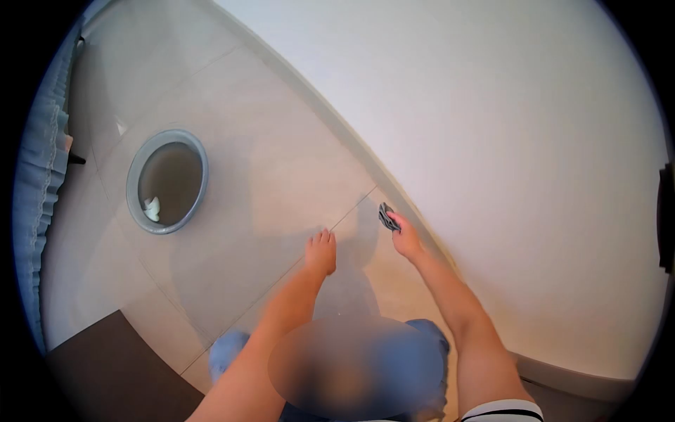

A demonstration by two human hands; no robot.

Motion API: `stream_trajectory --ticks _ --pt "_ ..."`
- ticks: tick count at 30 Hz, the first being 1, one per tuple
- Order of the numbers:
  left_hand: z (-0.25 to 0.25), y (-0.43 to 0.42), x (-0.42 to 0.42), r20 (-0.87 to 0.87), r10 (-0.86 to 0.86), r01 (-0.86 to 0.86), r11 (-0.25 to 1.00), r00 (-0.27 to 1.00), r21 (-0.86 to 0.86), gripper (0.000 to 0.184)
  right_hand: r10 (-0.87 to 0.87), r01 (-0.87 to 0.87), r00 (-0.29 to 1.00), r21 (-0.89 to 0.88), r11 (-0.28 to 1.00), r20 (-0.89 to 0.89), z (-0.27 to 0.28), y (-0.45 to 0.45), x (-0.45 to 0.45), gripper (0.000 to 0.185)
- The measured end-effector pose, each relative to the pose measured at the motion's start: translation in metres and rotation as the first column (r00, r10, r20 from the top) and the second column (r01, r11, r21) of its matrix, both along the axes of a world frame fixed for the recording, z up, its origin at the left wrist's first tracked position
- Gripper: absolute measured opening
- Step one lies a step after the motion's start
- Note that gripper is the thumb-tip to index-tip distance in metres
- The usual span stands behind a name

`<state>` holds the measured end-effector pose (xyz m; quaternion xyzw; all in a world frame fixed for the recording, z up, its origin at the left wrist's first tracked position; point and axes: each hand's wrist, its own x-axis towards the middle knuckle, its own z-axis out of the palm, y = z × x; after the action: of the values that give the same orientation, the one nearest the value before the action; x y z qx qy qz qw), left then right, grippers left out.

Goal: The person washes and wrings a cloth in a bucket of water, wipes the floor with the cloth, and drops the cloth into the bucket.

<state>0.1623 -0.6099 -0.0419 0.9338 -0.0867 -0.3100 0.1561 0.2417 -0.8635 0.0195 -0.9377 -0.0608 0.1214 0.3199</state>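
My right hand (406, 238) is closed on a crumpled dark grey cloth (387, 216), held close to the foot of the white wall. Only a folded, bunched part of the cloth shows beyond my thumb and fingers. My left hand (322, 252) is low over the tiled floor (281, 176), back side up, with its fingers loosely bent and slightly apart. Nothing shows in it, and I cannot tell whether its fingertips touch the tiles.
A round blue-grey bucket (134, 184) stands on the left, with a small white thing (152, 209) inside. A baseboard (337, 130) runs along the white wall (506, 141). Ruffled blue fabric (43, 176) hangs at far left. A dark brown flat surface (123, 369) fills the lower left.
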Motion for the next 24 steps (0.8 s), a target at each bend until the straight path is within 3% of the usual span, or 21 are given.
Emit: stream_trajectory --ticks 1,4,6,7,9,10,12,15,16,19,22,24 --pt "-0.011 -0.009 -0.013 0.001 0.025 -0.025 1.000 1.000 0.013 0.103 -0.004 0.004 0.997 -0.004 1.000 0.072 -0.015 -0.006 -0.006 0.059" --pt "0.000 -0.017 -0.037 0.024 0.057 -0.060 0.990 0.998 0.125 0.082 -0.039 0.034 0.989 0.039 0.999 0.141 -0.078 -0.018 -0.015 0.063" --pt "-0.049 -0.031 -0.054 0.291 0.025 -0.099 0.965 0.956 0.242 0.098 -0.036 0.032 0.990 0.032 0.999 0.137 -0.141 -0.024 -0.013 0.069" --pt "-0.062 -0.034 -0.057 0.413 -0.012 -0.122 0.947 0.911 0.296 0.106 -0.053 0.053 0.965 0.006 0.999 0.256 -0.148 -0.009 -0.007 0.069" --pt "-0.068 -0.031 -0.062 0.431 -0.044 -0.097 0.949 0.901 0.300 0.119 -0.081 0.108 0.878 -0.031 0.994 0.472 -0.152 0.029 0.007 0.070" --pt "-0.059 -0.027 -0.061 0.437 -0.052 -0.094 0.948 0.898 0.305 0.126 -0.004 -0.002 0.881 0.013 1.000 0.472 -0.151 0.047 0.030 0.071" --pt "-0.025 -0.024 -0.048 0.274 -0.027 -0.051 0.960 0.961 0.275 0.130 0.115 -0.171 0.883 0.084 0.982 0.455 -0.156 0.084 0.073 0.071" --pt "-0.014 -0.020 -0.051 0.121 0.068 -0.095 0.967 0.990 0.237 0.138 0.298 -0.380 0.845 0.107 0.919 0.444 -0.161 0.118 0.058 0.065" --pt "-0.015 -0.016 -0.057 0.084 0.115 -0.132 0.965 0.990 0.228 0.140 0.386 -0.471 0.815 0.107 0.875 0.433 -0.164 0.116 0.036 0.062" --pt "-0.034 -0.011 -0.113 0.217 0.382 -0.416 0.899 0.898 0.139 0.135 0.661 -0.720 0.675 0.094 0.688 0.328 -0.162 0.079 -0.052 0.053" --pt "-0.018 -0.027 -0.129 0.169 0.388 -0.405 0.911 0.906 0.083 0.132 0.881 -0.921 0.386 0.055 0.386 0.273 -0.144 0.020 -0.068 0.051" --pt "-0.004 -0.045 -0.121 0.157 0.343 -0.357 0.932 0.926 0.069 0.129 0.848 -0.955 0.283 0.047 0.294 0.447 -0.166 0.002 -0.006 0.047"
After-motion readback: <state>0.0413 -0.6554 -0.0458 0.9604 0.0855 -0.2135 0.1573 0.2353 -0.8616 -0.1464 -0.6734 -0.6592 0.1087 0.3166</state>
